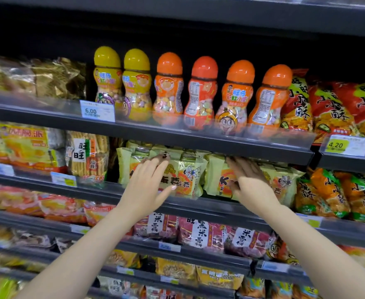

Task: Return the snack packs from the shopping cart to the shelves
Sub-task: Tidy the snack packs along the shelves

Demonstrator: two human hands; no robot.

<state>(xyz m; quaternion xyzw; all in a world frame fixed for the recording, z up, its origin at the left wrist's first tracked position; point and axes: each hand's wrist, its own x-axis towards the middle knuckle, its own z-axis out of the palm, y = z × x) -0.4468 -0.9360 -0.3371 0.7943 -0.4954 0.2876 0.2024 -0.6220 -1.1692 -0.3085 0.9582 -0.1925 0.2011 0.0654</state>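
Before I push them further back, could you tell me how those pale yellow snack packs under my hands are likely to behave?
The pale yellow snack packs look like puffy film bags, so probably light and yielding under the left hand and right hand. Their glossy wrap may slide easily. Standing on edge, they could lean or topple forward.

Pale yellow snack packs [190,175] fill the bay; only a narrow gap remains under the shelf above [198,143].
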